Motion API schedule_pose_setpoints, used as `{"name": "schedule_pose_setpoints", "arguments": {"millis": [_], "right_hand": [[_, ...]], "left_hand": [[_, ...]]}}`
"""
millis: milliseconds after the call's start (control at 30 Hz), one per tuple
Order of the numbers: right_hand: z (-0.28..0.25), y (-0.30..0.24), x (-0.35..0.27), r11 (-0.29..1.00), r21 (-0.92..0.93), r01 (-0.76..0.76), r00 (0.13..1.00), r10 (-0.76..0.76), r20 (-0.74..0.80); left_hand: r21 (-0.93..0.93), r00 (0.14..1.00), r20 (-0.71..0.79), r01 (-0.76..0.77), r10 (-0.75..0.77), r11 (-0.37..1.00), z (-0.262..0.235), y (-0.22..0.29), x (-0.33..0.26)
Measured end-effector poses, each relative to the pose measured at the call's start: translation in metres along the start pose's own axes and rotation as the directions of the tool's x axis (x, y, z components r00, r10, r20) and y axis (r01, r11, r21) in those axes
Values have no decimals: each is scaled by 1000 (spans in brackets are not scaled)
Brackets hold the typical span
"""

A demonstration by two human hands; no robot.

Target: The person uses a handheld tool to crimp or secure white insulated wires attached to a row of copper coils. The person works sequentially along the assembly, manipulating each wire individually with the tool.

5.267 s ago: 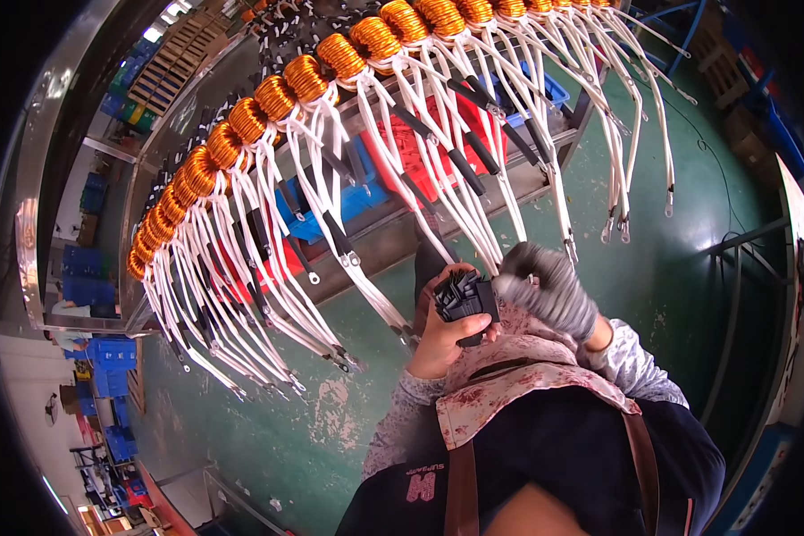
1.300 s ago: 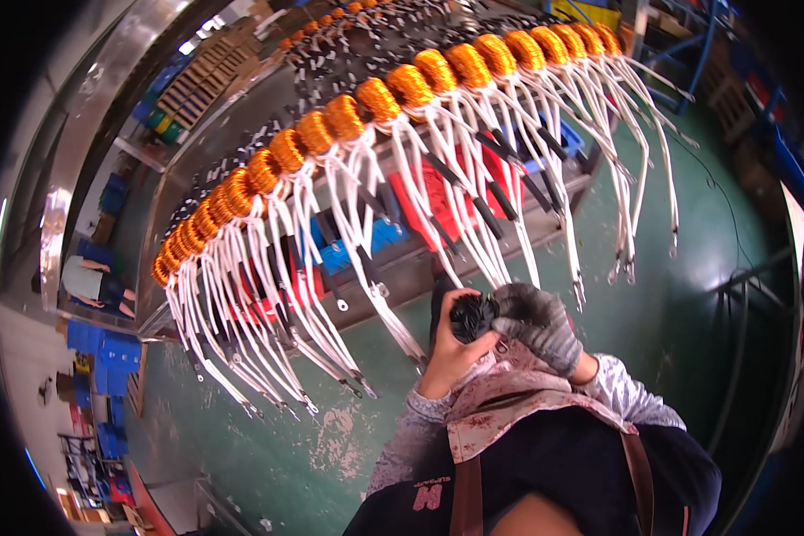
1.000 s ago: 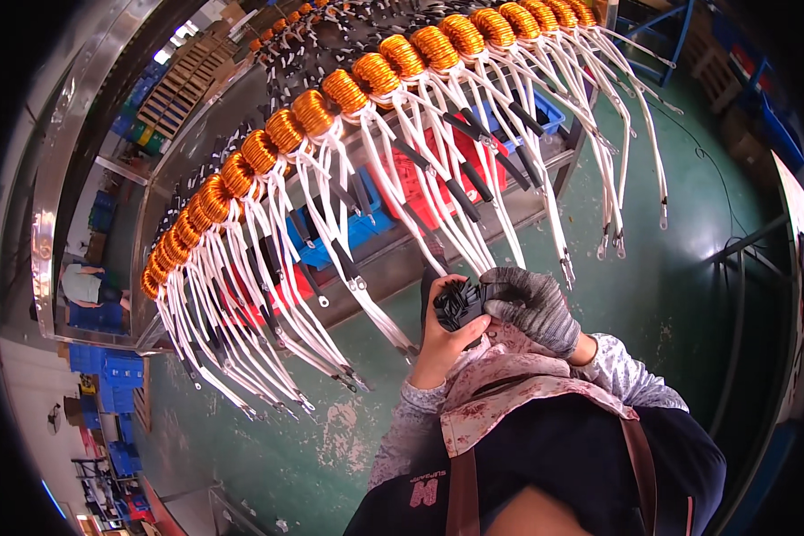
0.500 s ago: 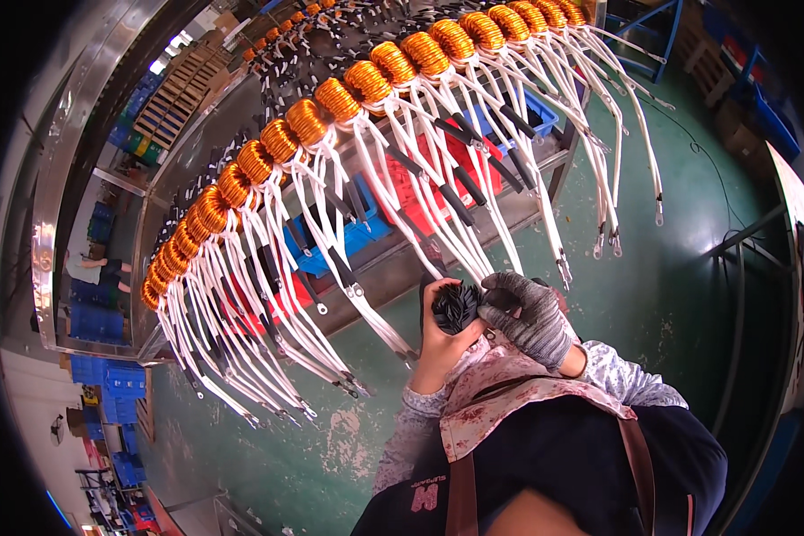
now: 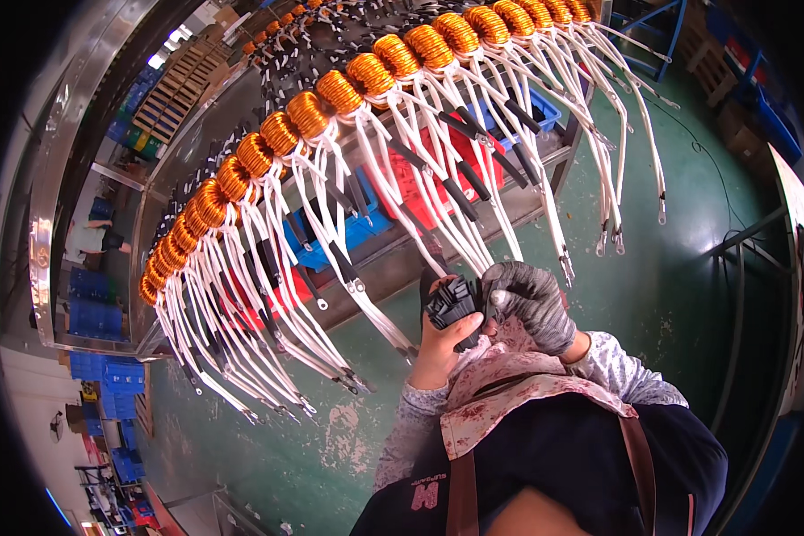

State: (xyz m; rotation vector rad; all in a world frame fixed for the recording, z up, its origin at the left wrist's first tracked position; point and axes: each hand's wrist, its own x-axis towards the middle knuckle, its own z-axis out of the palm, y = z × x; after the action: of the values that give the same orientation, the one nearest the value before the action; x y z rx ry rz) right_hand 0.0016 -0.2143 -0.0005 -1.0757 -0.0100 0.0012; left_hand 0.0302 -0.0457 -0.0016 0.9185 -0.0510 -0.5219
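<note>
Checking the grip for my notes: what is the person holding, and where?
A bundle of short black tubes, gripped low in the bare left hand; the gloved right hand pinches its top.

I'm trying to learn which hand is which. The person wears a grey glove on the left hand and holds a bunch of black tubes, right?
Not quite. The head view shows the grey glove on the right hand; the left hand is bare. The bunch of black tubes is held, as you said.

Gloved right hand (image 5: 531, 302) now off tube bundle (image 5: 454, 305).
</note>
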Motion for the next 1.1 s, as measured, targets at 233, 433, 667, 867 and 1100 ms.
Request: {"name": "schedule_pose_setpoints", "arguments": {"millis": [233, 433, 667, 867, 1100], "right_hand": [[-1, 3, -1, 971, -236, 35, 999, -38, -7], [20, -20, -11, 801, -589, 107, 992, -126, 9], [1, -5, -17, 988, -151, -3, 994, -13, -105], [-38, -77, 9, 991, 36, 128, 961, -115, -252], [-112, -95, 50, 973, -115, 201, 891, -231, -390]], "left_hand": [[146, 1000, 19, -4, 2, 989, 4, -1, -2], [295, 984, 38, -178, 175, 939, -10, -11, -1], [118, 997, 55, -53, 47, 992, 3, -2, -6], [63, 989, 143, -34, 25, 997, 2, -8, 1], [136, 995, 98, 16, -29, 991, 12, -5, -5]]}}
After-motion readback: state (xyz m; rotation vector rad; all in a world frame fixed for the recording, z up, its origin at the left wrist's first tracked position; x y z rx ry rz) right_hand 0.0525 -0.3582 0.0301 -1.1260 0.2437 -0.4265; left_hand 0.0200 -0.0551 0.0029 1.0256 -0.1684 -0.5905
